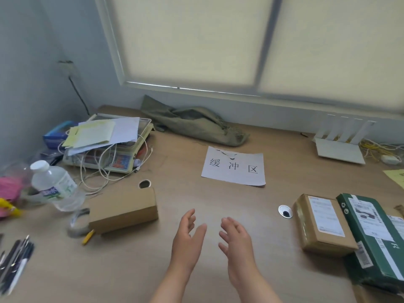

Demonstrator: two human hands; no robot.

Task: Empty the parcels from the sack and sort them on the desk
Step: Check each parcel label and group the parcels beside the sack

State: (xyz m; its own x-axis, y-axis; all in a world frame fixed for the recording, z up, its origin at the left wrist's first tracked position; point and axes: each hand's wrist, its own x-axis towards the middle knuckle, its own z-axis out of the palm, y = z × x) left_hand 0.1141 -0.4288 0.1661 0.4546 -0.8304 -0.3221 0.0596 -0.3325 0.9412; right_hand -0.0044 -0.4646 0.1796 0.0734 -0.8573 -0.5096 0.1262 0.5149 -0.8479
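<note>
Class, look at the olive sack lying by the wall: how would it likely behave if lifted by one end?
The sack lies crumpled and flat, so it probably flops and folds. It looks emptied, so likely light. Its coarse cloth should grip, not slip.

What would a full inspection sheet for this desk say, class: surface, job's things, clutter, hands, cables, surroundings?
Surface: wooden desk, paper sign lying mid-desk.
Job's things: olive sack slumped by the back wall; plain cardboard box at left; taped brown parcel and green parcel side by side at right.
Clutter: water bottle, paper-covered scale, pens, tape roll, all left.
Hands: left hand and right hand open, holding nothing.
Cables: white cable looped by scale; yellow cables beside router.
Surroundings: closed window blinds.
</note>
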